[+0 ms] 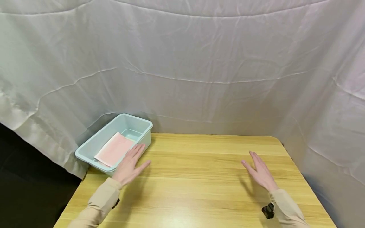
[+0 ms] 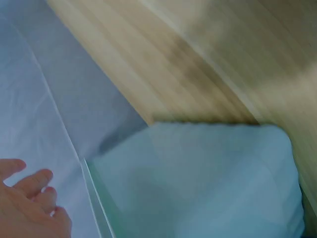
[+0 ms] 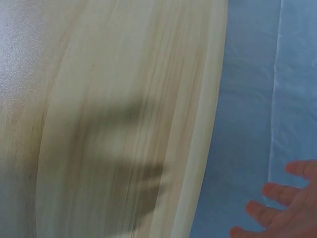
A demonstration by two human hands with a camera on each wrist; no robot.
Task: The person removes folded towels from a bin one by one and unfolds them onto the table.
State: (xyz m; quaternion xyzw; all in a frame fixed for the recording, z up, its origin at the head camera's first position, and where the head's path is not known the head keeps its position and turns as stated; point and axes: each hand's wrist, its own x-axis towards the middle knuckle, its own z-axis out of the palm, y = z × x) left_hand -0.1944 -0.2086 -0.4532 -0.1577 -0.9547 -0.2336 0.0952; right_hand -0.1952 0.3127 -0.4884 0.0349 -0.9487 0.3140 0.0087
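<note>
A light blue plastic basin (image 1: pixel 94 144) stands at the table's left back corner, with a folded pink and white cloth (image 1: pixel 115 148) lying inside. My left hand (image 1: pixel 129 166) hovers by the basin's near right side, its fingers straight and the thumb spread; it holds nothing. In the left wrist view, that hand (image 2: pixel 32 206) appears beside the basin's outer wall (image 2: pixel 208 183). Over the right part of the table, my right hand (image 1: pixel 260 172) is held in the air with straight fingers, gripping nothing. The right wrist view shows its fingers (image 3: pixel 280 193) spread apart.
A wooden table (image 1: pixel 194 177) lies under both hands, their shadows falling on it. Grey curtains (image 1: pixel 205 63) hang behind it and along the sides. Black cloth (image 1: pixel 28 183) hangs at the lower left. A small black device (image 1: pixel 268 210) sits at the right wrist.
</note>
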